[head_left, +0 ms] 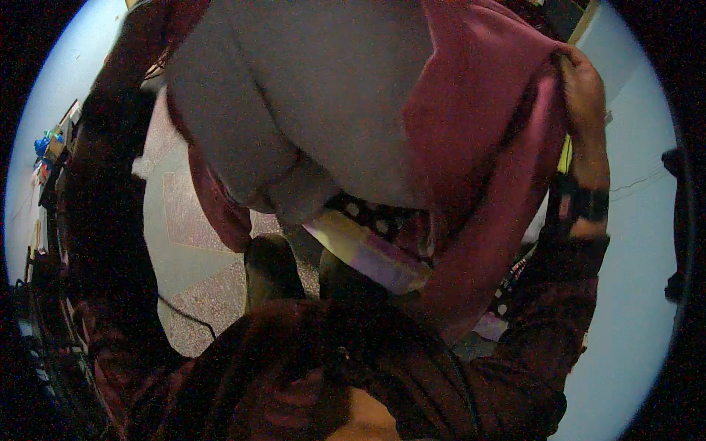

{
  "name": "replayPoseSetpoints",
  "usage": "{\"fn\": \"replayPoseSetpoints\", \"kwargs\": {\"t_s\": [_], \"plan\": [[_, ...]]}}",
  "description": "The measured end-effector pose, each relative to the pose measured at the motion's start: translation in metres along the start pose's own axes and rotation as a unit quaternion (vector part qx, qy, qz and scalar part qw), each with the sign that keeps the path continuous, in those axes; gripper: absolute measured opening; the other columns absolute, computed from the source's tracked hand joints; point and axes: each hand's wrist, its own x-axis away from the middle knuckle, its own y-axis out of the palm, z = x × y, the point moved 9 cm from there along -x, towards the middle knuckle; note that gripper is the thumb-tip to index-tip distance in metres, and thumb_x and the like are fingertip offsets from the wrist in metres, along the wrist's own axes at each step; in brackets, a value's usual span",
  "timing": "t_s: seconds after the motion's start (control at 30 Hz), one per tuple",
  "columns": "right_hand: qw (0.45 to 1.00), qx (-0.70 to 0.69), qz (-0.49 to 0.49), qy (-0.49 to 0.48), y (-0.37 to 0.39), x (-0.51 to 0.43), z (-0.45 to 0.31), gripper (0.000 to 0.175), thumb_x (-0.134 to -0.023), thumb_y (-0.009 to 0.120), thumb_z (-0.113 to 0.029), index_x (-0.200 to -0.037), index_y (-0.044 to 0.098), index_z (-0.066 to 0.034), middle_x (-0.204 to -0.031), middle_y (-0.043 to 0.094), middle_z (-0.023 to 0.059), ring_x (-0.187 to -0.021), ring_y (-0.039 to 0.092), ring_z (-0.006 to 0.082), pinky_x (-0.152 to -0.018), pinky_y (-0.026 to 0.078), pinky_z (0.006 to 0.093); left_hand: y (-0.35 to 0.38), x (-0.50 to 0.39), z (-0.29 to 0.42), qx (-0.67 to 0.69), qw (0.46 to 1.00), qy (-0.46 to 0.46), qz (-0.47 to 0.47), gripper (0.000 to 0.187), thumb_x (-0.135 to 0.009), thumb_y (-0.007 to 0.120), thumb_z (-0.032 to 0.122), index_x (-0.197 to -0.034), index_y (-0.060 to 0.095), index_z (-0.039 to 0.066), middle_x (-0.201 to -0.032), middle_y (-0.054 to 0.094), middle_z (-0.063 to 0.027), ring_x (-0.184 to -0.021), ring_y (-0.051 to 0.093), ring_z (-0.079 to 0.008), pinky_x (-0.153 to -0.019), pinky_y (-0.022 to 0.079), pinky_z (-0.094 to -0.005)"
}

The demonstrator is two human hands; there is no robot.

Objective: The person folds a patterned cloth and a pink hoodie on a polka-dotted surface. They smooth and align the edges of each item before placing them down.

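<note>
A large garment or cloth, maroon (469, 110) with a grey inner face (331, 99), hangs spread out before me. My right hand (587, 93) is raised at the upper right and pinches a maroon edge of it. A dark band is on that wrist. My left arm reaches up along the left side in a dark sleeve; the left hand itself is not in view, hidden behind the cloth or beyond the picture's top. Under the cloth show a black fabric with white dots (380, 223) and a pale yellow and purple fabric strip (364, 256).
Below lies a speckled tile floor (204, 297) with a dark cable (187, 317) on it. Pale blue walls (634, 220) stand at both sides. Small blue and other coloured items (48, 146) are at the far left.
</note>
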Motion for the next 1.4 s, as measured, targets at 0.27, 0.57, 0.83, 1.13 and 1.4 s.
{"fn": "replayPoseSetpoints", "kwargs": {"t_s": [0.27, 0.57, 0.83, 1.13, 1.4], "plan": [[0.978, -0.079, 0.137, 0.134, 0.089, -0.088, 0.150, 0.050, -0.093, 0.058, -0.025, -0.135, 0.048, -0.0002, -0.125, 0.060, 0.0145, -0.104, 0.060, 0.0215, -0.085, 0.048, 0.0331, 0.122, -0.058, -0.114, 0.104, 0.992, 0.006, 0.065, 0.059, -0.092, 0.063, 0.032, -0.141, 0.042, 0.006, -0.134, 0.049, -0.0127, -0.118, 0.053, -0.0248, -0.100, 0.044, -0.0377], [0.983, -0.024, -0.151, 0.097, 0.192, 0.110, 0.098, 0.042, -0.091, 0.064, -0.022, -0.127, 0.056, -0.0012, -0.110, 0.066, 0.0139, -0.100, 0.063, 0.0208, -0.085, 0.050, 0.0329, 0.150, 0.098, -0.223, 0.106, 0.972, -0.193, -0.087, 0.050, -0.088, 0.067, 0.024, -0.130, 0.052, 0.001, -0.111, 0.063, -0.0074, -0.105, 0.058, -0.0166, -0.091, 0.047, -0.0332], [0.937, 0.068, -0.324, -0.116, 0.196, 0.275, -0.020, 0.068, -0.077, 0.073, -0.028, -0.136, 0.048, -0.0057, -0.136, 0.049, 0.0198, -0.126, 0.048, 0.0362, -0.102, 0.040, 0.0476, 0.120, 0.237, -0.199, 0.018, 0.939, -0.342, 0.003, 0.024, -0.085, 0.072, 0.015, -0.102, 0.063, 0.000, -0.093, 0.064, -0.0052, -0.088, 0.058, -0.0111, -0.074, 0.051, -0.0294], [0.917, 0.210, -0.335, -0.049, 0.210, 0.276, 0.067, 0.074, -0.074, 0.069, -0.018, -0.142, 0.040, -0.0066, -0.145, 0.039, 0.0217, -0.133, 0.037, 0.0421, -0.109, 0.031, 0.0528, 0.192, 0.248, -0.192, -0.050, 0.965, -0.240, -0.092, 0.068, -0.082, 0.077, 0.021, -0.135, 0.043, -0.003, -0.116, 0.064, -0.0144, -0.104, 0.062, -0.0210, -0.092, 0.049, -0.0348], [0.974, 0.059, -0.203, -0.083, 0.200, 0.244, 0.055, 0.045, -0.072, 0.056, 0.001, -0.117, 0.059, -0.0030, -0.120, 0.060, 0.0165, -0.111, 0.056, 0.0322, -0.098, 0.043, 0.0407, 0.188, 0.214, -0.210, 0.285, 0.920, -0.264, -0.048, 0.031, -0.095, 0.055, 0.018, -0.121, 0.059, 0.001, -0.110, 0.065, -0.0085, -0.092, 0.064, -0.0205, -0.081, 0.053, -0.0300]]}}
